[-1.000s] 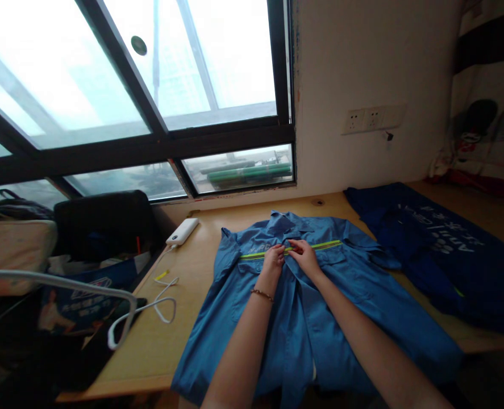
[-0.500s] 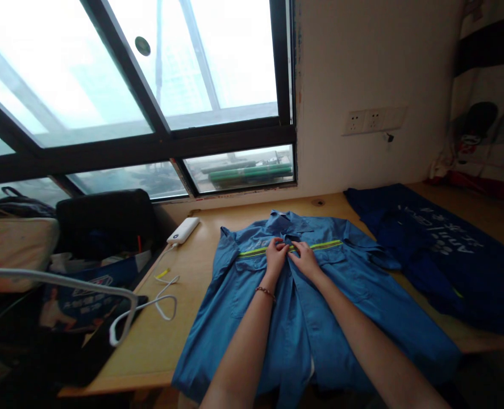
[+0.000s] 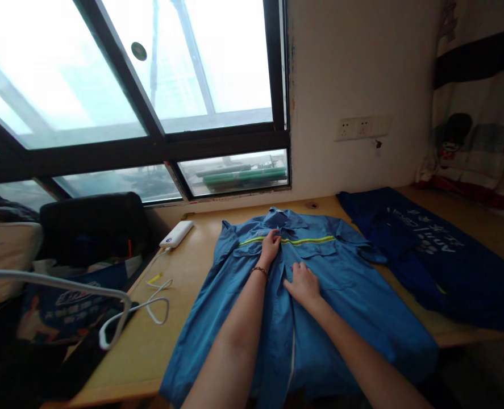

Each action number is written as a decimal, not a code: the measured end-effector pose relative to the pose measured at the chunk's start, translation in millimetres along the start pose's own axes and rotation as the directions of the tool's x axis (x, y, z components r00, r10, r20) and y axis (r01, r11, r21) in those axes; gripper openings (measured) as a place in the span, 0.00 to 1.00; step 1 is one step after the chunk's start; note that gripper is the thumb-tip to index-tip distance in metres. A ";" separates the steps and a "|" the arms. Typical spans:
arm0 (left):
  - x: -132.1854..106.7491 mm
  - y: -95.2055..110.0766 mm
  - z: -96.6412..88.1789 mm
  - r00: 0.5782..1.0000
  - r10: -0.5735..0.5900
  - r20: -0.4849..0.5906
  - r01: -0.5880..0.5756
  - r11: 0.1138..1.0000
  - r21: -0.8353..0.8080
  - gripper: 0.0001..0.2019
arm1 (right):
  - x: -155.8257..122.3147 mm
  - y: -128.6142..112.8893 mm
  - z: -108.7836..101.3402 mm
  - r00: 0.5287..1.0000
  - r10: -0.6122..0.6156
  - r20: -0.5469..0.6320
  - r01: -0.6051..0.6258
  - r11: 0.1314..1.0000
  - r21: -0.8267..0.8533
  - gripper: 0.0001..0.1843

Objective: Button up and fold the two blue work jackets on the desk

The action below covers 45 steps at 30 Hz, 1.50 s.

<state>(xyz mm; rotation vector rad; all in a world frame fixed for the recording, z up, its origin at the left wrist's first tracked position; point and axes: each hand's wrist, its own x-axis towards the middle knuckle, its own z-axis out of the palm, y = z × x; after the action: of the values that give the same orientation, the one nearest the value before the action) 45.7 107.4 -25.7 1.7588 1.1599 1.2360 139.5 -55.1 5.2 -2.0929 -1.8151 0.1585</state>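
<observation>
Left hand [image 3: 271, 244] fingers still pinched at the front edge of the blue fabric collared shirt [image 3: 341, 284], by its yellow stripe [image 3: 311, 241]. Right hand [image 3: 304, 284] has dropped below the stripe, fingers half-curled on the cloth; can't tell if gripping. Shirt lies front-up on the light-brown wooden table [image 3: 141, 363].

A white power bank [image 3: 177, 234] lies on the left of the counter [image 3: 136, 358], a white cable [image 3: 64, 280] trailing from it. On the right lies a dark blue garment [image 3: 460, 278] with white lettering [image 3: 436, 240]. A dark-framed window [image 3: 153, 137] stands at the far left, bearing a round sticker [image 3: 139, 51]; sockets [image 3: 363, 128] sit on the wall [image 3: 320, 79] to its right. A patterned curtain [image 3: 482, 130] hangs far right.
</observation>
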 end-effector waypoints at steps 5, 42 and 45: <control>5.6 2.1 0.0 0.996 -0.023 0.090 0.028 0.998 -0.049 0.20 | 13.7 4.1 3.2 0.997 0.039 -0.070 -0.035 0.998 0.060 0.13; -85.5 62.0 -35.5 0.785 -0.522 0.334 0.619 0.635 -0.462 0.09 | 48.2 32.1 -2.8 0.876 -0.211 0.434 -0.456 -0.067 0.888 0.13; -87.3 60.5 -36.5 0.789 -0.533 0.305 0.611 0.632 -0.476 0.09 | 43.9 28.6 -10.7 0.892 -0.250 0.377 -0.402 -0.052 0.914 0.13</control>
<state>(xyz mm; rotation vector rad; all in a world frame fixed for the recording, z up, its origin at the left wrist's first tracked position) 14.8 5.5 9.9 0.8998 1.0232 0.9009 176.9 -17.5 12.0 -0.9052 -0.9065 1.6382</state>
